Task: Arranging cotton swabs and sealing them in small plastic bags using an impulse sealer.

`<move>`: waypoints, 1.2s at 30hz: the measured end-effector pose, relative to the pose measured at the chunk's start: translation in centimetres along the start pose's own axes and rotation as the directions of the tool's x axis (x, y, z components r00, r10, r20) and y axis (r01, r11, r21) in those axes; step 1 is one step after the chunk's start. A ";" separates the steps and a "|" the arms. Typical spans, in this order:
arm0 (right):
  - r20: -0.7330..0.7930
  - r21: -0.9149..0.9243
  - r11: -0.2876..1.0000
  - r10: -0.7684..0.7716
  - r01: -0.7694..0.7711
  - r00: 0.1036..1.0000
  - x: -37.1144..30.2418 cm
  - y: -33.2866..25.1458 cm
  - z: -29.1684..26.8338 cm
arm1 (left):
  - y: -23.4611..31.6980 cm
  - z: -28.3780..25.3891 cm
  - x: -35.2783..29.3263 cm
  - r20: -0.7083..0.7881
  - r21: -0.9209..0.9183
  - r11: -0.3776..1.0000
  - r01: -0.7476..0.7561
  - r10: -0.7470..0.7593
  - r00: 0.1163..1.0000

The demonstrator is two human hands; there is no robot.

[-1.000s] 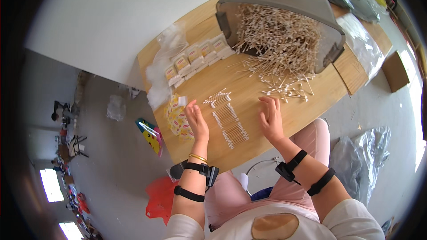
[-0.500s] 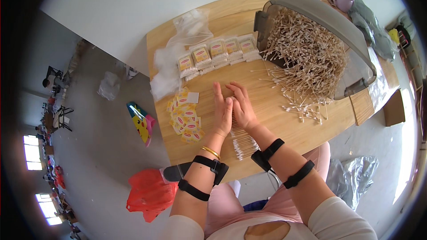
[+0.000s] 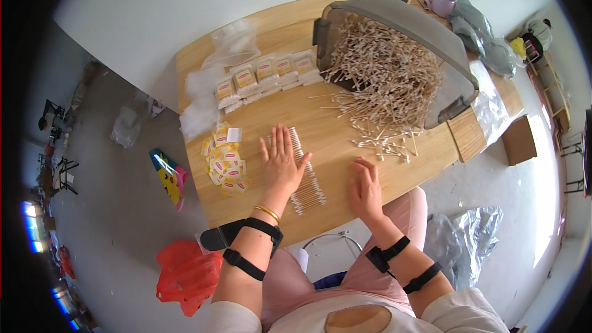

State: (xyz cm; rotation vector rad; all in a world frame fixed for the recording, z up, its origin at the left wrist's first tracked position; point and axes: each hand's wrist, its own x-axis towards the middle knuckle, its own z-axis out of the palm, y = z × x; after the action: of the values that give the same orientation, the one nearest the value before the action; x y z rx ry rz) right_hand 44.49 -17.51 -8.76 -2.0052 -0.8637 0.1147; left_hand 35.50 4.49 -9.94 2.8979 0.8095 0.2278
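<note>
A neat row of cotton swabs (image 3: 312, 192) lies side by side on the wooden table in front of me. My left hand (image 3: 281, 168) rests along its left side, fingers stretched out and thumb spread, covering part of the row. To the right, apart from the row, my right hand (image 3: 366, 192) is held on edge near the front of the table, its fingers loosely bent and holding nothing visible. Yellow and white printed cards (image 3: 223, 166) are scattered left of my left hand. Beyond them stand several filled packs of swabs (image 3: 265, 70), lined up in stacks.
A grey-brown tub (image 3: 425, 28) lies tipped on its side at the back right, with a heap of loose swabs (image 3: 385, 74) spilling out. Clear plastic bags (image 3: 200, 95) sit at the back left. A red bag (image 3: 188, 274) hangs beside the table's near left corner.
My hands have come apart from being pressed together above the row. The left now lies flat beside the swabs; the right has moved right and nearer to me. The view has shifted rightward.
</note>
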 end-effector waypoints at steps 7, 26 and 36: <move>0.002 -0.223 0.960 -0.175 0.171 0.985 -0.1 0.7 0.1 | 5.6 -3.4 2.6 -0.155 -0.045 0.991 -0.123 0.114 0.981; 0.092 -0.267 0.947 -0.161 0.180 0.983 -0.6 1.2 -0.1 | 12.5 -0.1 9.8 0.157 -0.065 0.903 -0.425 0.430 0.889; 0.098 -0.273 0.943 -0.167 0.187 0.981 -0.5 1.4 -0.1 | 7.5 -3.9 11.4 0.268 -0.183 0.920 -0.346 0.386 0.883</move>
State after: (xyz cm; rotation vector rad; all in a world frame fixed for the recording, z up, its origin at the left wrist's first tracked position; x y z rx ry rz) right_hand 44.87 -18.29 -9.90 -2.1842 -1.1576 -0.0405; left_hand 48.19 4.38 -3.70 2.8347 0.1830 -0.1228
